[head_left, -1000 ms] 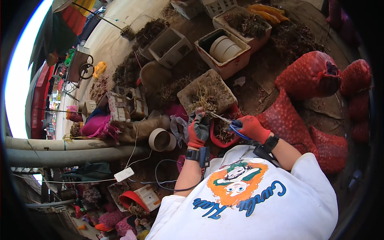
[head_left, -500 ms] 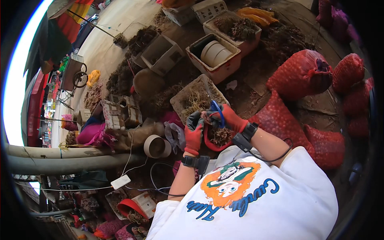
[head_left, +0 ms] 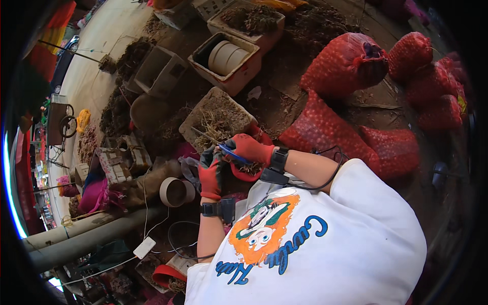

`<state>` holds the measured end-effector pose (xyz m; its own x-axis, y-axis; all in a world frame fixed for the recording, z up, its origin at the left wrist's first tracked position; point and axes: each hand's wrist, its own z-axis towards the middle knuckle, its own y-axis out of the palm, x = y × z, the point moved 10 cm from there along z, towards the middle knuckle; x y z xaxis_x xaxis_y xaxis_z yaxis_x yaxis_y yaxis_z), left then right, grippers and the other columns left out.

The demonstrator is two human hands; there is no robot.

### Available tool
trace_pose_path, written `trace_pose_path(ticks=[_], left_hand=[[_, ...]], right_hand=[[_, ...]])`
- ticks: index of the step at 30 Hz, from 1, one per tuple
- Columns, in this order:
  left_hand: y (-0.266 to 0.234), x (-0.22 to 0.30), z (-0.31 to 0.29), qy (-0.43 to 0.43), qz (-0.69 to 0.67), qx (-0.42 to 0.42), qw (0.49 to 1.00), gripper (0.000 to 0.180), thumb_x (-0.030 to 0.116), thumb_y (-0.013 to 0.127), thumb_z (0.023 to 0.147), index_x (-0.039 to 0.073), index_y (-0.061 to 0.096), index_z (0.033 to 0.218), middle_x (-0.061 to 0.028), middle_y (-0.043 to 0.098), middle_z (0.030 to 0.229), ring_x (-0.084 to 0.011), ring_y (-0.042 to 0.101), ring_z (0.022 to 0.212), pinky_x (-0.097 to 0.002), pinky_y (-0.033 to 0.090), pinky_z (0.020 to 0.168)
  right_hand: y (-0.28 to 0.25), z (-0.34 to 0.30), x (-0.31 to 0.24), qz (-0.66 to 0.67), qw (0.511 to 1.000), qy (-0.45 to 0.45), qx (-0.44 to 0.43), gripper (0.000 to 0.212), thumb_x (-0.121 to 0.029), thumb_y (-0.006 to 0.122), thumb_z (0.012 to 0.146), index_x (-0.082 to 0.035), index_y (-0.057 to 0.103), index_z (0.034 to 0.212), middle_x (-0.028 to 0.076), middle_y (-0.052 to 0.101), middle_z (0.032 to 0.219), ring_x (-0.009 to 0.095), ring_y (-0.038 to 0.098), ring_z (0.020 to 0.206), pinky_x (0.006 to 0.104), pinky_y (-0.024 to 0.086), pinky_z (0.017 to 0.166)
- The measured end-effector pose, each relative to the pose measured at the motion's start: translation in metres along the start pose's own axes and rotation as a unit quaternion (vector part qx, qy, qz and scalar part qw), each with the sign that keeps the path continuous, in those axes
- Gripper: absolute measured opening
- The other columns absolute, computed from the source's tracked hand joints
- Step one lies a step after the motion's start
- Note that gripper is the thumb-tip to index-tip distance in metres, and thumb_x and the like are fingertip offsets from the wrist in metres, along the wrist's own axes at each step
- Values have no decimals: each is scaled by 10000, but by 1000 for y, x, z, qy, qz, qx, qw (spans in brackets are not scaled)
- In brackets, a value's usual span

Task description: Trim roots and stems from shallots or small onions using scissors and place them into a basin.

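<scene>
Both my hands wear red gloves with dark grey palms and fingers, and they meet over a foam box (head_left: 239,108) of dry, straw-like trimmings (head_left: 213,127). My right hand (head_left: 249,148) is closed around blue-handled scissors (head_left: 232,154), whose blades point away to the far left. Close against it, my left hand (head_left: 210,173) has its fingers pinched together on a small pinkish-brown bulb, mostly hidden by the glove. Beneath my right hand sits a red basin (head_left: 243,175) with dry, brownish pieces in it, partly covered by my wrist.
Red mesh sacks full of round bulbs (head_left: 325,134) lie on the right. Farther off stand a foam box with a pale round tub (head_left: 229,58) and another foam box (head_left: 157,71). A white ring-shaped container (head_left: 175,192), pipes (head_left: 86,231) and a white cable box (head_left: 145,247) are at left.
The view has swung, shifting the surroundings left and up. My right hand has turned so the scissors' blades point more to the left. Both hands remain together.
</scene>
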<state>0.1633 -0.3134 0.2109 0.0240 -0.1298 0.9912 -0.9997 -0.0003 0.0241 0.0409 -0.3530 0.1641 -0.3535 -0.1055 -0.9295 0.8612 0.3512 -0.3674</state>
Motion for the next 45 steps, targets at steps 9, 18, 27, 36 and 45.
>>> trace_pose_path(ticks=[9,18,27,36,45], left_hand=[[3,-24,1,-43,0,-81,996,153,49,525,916,-1,580,1049,-31,626,985,-105,589,866,-235,474,765],[9,-17,-1,-46,-60,-30,997,367,-20,605,841,-20,521,1198,-94,596,1112,-152,563,1000,-261,434,916],[1,-51,-7,-127,-177,21,976,248,32,573,890,-17,525,1129,-86,604,1034,-126,583,905,-260,480,835],[-5,-22,-5,-34,-116,93,988,195,78,565,914,-5,569,1091,-68,626,978,-132,599,834,-251,502,765],[-11,-34,-3,-17,-75,74,994,187,32,609,875,12,586,1059,-59,631,987,-124,603,861,-242,498,753]], right_hand=[[-35,-1,-33,-174,984,-12,41,389,-405,622,775,-43,652,912,175,661,867,313,643,820,385,491,739],[-27,-9,-35,209,971,84,-85,265,-276,710,759,-37,694,871,44,676,748,98,619,720,258,470,658],[-18,-5,-4,98,995,35,5,269,-252,697,774,-6,672,879,83,682,790,129,634,715,284,495,689],[-9,-9,-29,132,988,36,-72,327,-274,686,783,-3,678,966,133,681,814,194,656,811,313,485,726],[-9,-14,-35,211,973,49,-84,350,-331,691,769,-96,691,1029,161,671,925,303,642,864,350,480,786]])
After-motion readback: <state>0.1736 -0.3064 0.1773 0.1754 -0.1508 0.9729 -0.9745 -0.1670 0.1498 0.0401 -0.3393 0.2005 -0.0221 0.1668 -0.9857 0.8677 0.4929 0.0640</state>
